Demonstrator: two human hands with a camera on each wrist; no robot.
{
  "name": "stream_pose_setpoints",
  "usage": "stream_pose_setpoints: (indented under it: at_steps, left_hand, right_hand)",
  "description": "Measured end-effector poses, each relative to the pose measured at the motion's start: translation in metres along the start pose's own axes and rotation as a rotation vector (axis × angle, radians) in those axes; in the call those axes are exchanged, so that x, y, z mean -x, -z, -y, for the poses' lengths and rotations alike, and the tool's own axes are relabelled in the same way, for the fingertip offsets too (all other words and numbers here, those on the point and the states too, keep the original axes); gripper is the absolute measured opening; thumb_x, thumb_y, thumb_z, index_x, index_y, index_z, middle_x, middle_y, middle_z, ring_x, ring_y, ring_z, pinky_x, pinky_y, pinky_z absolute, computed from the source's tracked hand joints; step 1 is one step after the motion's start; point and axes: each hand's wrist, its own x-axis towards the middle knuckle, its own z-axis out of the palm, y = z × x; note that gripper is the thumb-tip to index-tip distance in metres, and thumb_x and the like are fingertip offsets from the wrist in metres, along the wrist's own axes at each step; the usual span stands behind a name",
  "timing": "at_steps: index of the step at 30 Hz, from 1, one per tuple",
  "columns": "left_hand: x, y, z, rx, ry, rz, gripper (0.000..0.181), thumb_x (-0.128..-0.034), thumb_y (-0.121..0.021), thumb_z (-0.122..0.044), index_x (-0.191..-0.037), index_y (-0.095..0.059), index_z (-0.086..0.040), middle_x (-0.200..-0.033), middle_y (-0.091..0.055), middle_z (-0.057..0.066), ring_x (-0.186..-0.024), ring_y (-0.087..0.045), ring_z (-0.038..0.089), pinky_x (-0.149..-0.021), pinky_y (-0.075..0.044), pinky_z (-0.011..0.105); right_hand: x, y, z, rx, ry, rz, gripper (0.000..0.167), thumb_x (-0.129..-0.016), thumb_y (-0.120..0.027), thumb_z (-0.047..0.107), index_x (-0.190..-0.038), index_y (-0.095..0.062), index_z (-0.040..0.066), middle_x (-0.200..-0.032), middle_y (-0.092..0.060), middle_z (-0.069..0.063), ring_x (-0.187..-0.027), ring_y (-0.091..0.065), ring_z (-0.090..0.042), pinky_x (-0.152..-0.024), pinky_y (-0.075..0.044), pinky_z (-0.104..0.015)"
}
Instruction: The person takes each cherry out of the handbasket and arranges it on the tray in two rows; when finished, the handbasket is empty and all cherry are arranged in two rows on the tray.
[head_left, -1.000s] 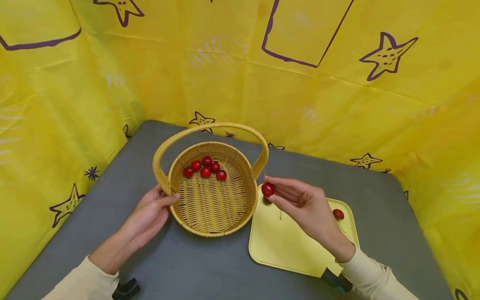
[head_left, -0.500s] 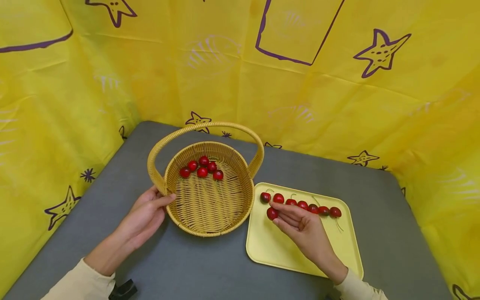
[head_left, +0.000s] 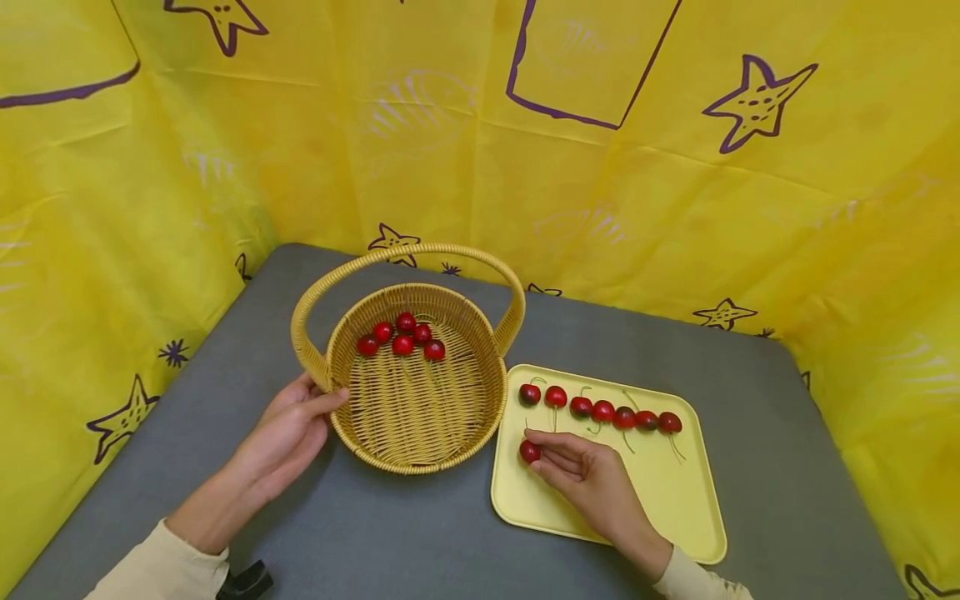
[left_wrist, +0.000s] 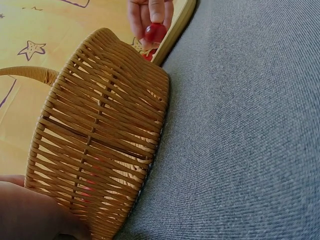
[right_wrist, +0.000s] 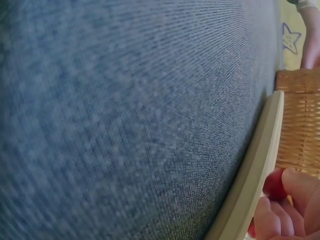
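My left hand (head_left: 287, 435) grips the left rim of a round wicker basket (head_left: 420, 417), thumb over the edge, by the base of its arched handle. Several red cherries (head_left: 402, 345) lie toward the back inside it. Between thumb and fingertips my right hand (head_left: 596, 487) pinches one cherry (head_left: 529, 452) over the left part of a yellow tray (head_left: 675, 500). A row of several cherries (head_left: 602, 411), with thin stems, runs along the tray's back. In the right wrist view the pinched cherry (right_wrist: 275, 184) shows beside the tray's edge (right_wrist: 250, 180).
Grey cloth (head_left: 360, 533) covers the table. Yellow fabric (head_left: 420, 150) with starfish drawings hangs behind and at both sides. The tray stands close to the basket's right side. A black object (head_left: 247, 581) shows by the left sleeve.
My right hand has come down with its cherry from above the tray's back left corner toward the front, uncovering the cherry row. My left hand still holds the basket rim.
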Motion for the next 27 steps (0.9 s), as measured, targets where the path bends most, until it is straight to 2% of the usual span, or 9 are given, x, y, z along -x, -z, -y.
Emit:
stream_pose_setpoints:
  at_steps: [5,11,20,27]
  left_hand:
    - [0.0004,-0.0007,0.0015,0.003,0.012,0.009,0.065,-0.1089,-0.045,0.004,-0.162,-0.009,0.003,-0.168,-0.016,0.017,-0.156,-0.015,0.021,-0.121,-0.024,0.024]
    - [0.0005,-0.0007,0.0004,0.002,0.002,0.02,0.067,-0.109,-0.046,0.003,-0.163,-0.007,0.003,-0.17,-0.014,0.018,-0.158,-0.011,0.022,-0.126,-0.019,0.027]
    - [0.0002,0.0,0.002,0.001,0.004,0.022,0.064,-0.1091,-0.049,0.001,-0.161,-0.011,0.005,-0.167,-0.019,0.019,-0.156,-0.017,0.023,-0.119,-0.027,0.022]
    - [0.0009,0.001,0.0001,0.006,0.006,0.032,0.069,-0.1095,-0.049,0.0,-0.164,-0.007,0.003,-0.17,-0.014,0.018,-0.159,-0.011,0.023,-0.127,-0.017,0.029]
  right_hand:
    - [0.0019,-0.0019,-0.0028,0.047,-0.019,0.001,0.036,-0.091,-0.082,0.004,-0.127,-0.076,0.006,-0.126,-0.076,-0.008,-0.118,-0.071,-0.022,-0.092,-0.058,-0.027]
    - [0.0,-0.0035,-0.0016,0.059,0.004,-0.009,0.035,-0.091,-0.083,0.006,-0.126,-0.077,0.008,-0.126,-0.076,-0.004,-0.117,-0.072,-0.02,-0.093,-0.059,-0.029]
    - [0.0005,-0.0075,-0.002,0.065,-0.007,-0.001,0.037,-0.092,-0.083,0.008,-0.128,-0.076,0.008,-0.127,-0.076,-0.004,-0.118,-0.071,-0.019,-0.093,-0.058,-0.029]
    - [-0.0031,-0.0072,0.0044,0.12,0.008,-0.029,0.036,-0.091,-0.084,0.009,-0.126,-0.078,0.01,-0.125,-0.076,0.0,-0.117,-0.072,-0.018,-0.092,-0.059,-0.028]
